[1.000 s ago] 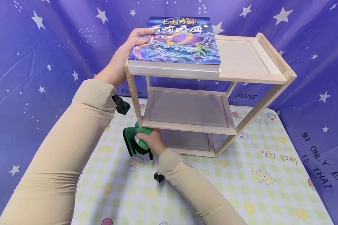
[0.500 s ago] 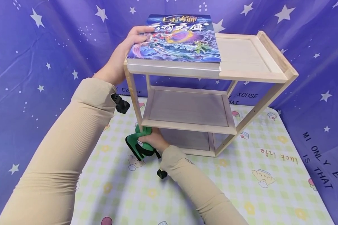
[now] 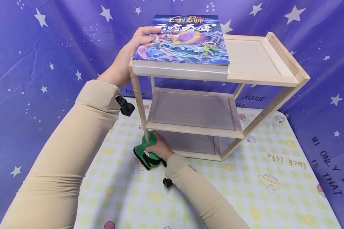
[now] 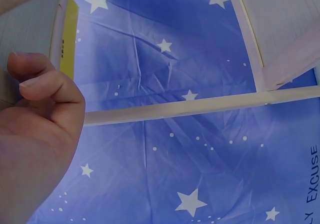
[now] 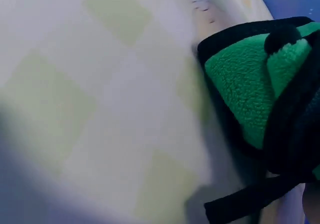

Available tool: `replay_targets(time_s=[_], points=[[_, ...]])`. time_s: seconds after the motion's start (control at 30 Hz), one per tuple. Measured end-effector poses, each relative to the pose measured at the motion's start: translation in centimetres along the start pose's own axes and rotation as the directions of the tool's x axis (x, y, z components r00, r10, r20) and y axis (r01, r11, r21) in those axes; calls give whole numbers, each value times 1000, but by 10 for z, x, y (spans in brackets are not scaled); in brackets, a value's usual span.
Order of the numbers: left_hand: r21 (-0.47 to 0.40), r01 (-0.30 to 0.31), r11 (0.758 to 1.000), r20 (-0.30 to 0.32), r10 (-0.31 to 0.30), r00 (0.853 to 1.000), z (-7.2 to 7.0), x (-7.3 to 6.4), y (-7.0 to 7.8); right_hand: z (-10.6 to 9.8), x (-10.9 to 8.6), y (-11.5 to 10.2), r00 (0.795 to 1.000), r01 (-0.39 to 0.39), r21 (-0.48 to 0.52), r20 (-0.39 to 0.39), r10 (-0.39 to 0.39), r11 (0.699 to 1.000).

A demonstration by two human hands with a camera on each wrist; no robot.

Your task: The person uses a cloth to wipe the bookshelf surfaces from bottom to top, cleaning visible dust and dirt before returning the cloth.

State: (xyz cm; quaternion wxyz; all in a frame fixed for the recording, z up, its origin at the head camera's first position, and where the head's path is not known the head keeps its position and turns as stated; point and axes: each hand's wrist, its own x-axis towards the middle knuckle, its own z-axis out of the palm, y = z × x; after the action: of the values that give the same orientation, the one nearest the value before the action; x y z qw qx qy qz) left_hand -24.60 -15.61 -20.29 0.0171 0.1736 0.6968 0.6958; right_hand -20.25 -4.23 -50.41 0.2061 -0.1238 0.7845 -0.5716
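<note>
A three-tier wooden shelf rack stands on the table in the head view. My left hand grips its upper left end, two digits lying over the edge of a thick illustrated book on the top tier. In the left wrist view, other fingers of that hand curl beside the wood. Low at the rack's front left leg, my right hand grips a green cloth with black trim, pressed about the leg. The right wrist view shows the fuzzy green cloth and a black strap.
A checked tablecloth with cartoon prints covers the table. Purple star-patterned curtain hangs behind and at both sides. The rack's middle tier and bottom tier lie below the book. A yellow strip shows in the left wrist view.
My right hand and the green cloth have moved a little down and to the right along the leg. The left hand keeps its hold, and the head view has shifted slightly.
</note>
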Motion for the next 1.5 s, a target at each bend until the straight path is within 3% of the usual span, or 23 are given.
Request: replay_targets(time_s=[0.2,0.5,0.9,1.23,1.5], points=[[1,-6,1000,7,6,1000,3,-1,0,0,-2,10,1000,0,-60,-15,-1,998],[6,-13,1000,-1,13,1000,2,-2,0,2,-5,5,1000,4,-73,-28,-6,997],[32,-4,999,-23,4,1000,1,-1,-1,-4,-10,0,998,40,-28,-37,-41,999],[-2,-18,1000,-17,18,1000,3,-1,0,-8,-18,-33,987,113,93,-125,-101,989],[-7,-12,1000,-8,12,1000,3,-2,0,-13,-24,-57,979,174,170,-140,-151,970]])
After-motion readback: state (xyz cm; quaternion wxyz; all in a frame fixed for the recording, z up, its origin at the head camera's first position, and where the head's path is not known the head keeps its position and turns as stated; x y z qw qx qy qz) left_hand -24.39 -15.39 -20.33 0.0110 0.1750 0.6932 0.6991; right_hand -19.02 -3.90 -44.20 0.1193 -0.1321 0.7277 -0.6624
